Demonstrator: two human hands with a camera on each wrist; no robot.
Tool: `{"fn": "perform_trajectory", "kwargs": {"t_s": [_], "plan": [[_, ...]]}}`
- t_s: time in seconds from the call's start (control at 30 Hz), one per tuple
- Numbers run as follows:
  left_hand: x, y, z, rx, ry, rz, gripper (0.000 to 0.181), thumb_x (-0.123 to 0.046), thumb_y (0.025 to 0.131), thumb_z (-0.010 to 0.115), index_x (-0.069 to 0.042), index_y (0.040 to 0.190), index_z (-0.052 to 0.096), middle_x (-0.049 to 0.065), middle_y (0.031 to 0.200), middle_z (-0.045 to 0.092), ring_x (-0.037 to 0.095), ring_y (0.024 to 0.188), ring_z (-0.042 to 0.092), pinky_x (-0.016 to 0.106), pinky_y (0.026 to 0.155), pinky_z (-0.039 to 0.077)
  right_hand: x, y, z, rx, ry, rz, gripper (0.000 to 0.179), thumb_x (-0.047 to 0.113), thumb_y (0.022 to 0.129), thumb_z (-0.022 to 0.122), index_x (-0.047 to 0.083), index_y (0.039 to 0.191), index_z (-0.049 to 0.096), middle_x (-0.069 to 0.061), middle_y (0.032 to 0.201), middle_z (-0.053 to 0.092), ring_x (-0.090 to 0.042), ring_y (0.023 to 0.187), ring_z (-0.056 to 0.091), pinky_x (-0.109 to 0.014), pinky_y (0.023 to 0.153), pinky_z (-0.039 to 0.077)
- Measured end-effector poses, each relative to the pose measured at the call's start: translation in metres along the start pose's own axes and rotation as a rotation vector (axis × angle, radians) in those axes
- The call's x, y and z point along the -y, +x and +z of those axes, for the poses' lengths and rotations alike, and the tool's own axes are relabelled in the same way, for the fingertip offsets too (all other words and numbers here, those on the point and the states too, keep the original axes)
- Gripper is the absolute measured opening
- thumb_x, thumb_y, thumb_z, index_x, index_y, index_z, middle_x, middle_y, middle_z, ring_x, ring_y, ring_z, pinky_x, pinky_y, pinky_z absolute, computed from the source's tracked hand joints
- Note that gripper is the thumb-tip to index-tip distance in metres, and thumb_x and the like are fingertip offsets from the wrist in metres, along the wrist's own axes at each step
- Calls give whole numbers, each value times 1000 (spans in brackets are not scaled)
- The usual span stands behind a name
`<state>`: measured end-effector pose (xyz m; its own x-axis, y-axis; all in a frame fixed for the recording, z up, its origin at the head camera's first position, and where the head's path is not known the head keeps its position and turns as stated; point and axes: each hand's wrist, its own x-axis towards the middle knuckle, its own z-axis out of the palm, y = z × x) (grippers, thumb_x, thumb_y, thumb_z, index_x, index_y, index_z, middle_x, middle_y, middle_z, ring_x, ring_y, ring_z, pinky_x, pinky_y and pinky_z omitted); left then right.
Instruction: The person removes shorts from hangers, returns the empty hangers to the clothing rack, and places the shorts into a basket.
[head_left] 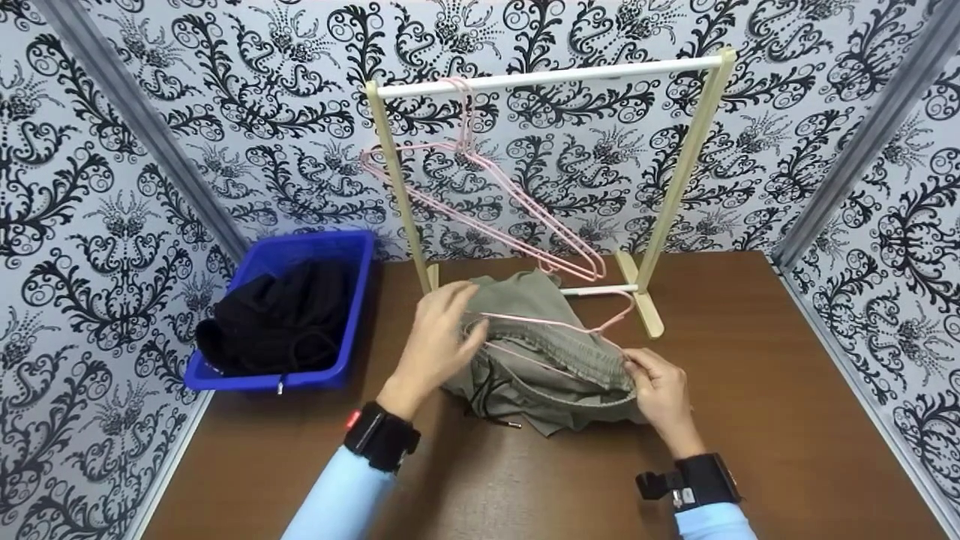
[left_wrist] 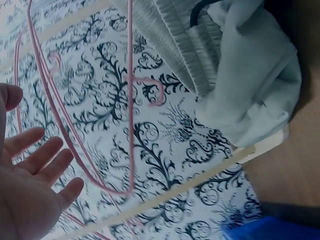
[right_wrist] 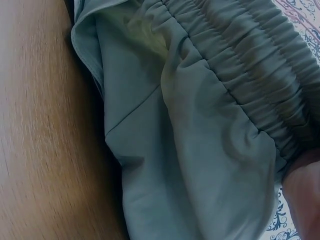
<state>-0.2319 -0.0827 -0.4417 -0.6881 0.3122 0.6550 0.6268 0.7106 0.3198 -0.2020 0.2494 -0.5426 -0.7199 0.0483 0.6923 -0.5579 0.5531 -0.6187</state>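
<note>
Grey-green drawstring pants (head_left: 517,296) lie bunched on the table, their gathered elastic waistband held partly open; leg length is hidden in the folds. A pink hanger (head_left: 593,331) reaches into the waist opening, its hook pointing up and right. At the right end of the waistband, my right hand (head_left: 660,386) pinches the cloth beside the hanger's end. My left hand (head_left: 435,341) hovers by the other end, fingers spread. In the left wrist view that hand (left_wrist: 30,185) holds nothing and stays apart from the hanger (left_wrist: 131,100). Ruched waistband fabric (right_wrist: 235,65) fills much of the right wrist view.
Behind the pants stands a wooden rack with a white rail (head_left: 555,76), and pink hangers (head_left: 525,199) hang at its left. A blue bin (head_left: 360,300) to the left holds dark clothing (head_left: 285,315). Patterned walls (head_left: 127,285) enclose the brown table (head_left: 750,360).
</note>
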Motion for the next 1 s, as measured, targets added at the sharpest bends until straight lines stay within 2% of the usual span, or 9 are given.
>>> {"fn": "perform_trajectory", "kwargs": {"t_s": [0.1, 0.3, 0.43, 0.7, 0.87, 1.0], "plan": [[-8, 3, 6, 65, 42, 45, 48, -22, 93, 72, 1, 134, 63, 17, 135, 62, 35, 127, 56, 56, 113, 37, 0, 0, 0, -3, 1, 1, 20, -17, 83, 71, -2, 95, 77, -10, 84, 74, 2, 75, 60, -7, 70, 44], [-24, 9, 19, 208, 101, 76, 49, -28, 97, 69, -4, 139, 60, 13, 138, 62, 28, 129, 57, 52, 116, 35, 0, -1, 0, -8, 22, 9, 21, -18, 83, 71, -2, 94, 77, -11, 85, 75, 3, 78, 61, -7, 72, 44], [-32, 11, 27, 263, 112, 98, 47, -30, 99, 66, -6, 139, 60, 12, 137, 63, 27, 128, 59, 49, 114, 38, 1, -1, 1, -6, 35, 4, 20, -18, 83, 71, -2, 94, 77, -10, 84, 74, 1, 74, 59, -8, 70, 44], [-43, 12, 36, 285, 86, 115, 40, -28, 101, 65, -9, 136, 64, 7, 126, 69, 26, 116, 62, 44, 98, 44, -1, -3, 1, -7, 40, -7, 20, -19, 83, 70, -4, 95, 76, -11, 83, 73, 2, 75, 59, -7, 70, 44], [-46, 13, 39, 285, 68, 74, 30, -30, 102, 63, -14, 127, 71, 3, 113, 73, 24, 105, 64, 41, 88, 43, -1, -3, 1, -1, 34, -13, 20, -19, 83, 70, -4, 95, 76, -11, 82, 73, 1, 73, 58, -9, 67, 44], [-47, 13, 42, 259, 46, 53, 25, -30, 101, 65, -14, 118, 75, 2, 105, 74, 23, 96, 65, 41, 82, 41, -1, -4, 1, -8, 34, -23, 21, -20, 82, 70, -4, 94, 76, -11, 82, 73, 1, 73, 58, -8, 67, 44]]}}
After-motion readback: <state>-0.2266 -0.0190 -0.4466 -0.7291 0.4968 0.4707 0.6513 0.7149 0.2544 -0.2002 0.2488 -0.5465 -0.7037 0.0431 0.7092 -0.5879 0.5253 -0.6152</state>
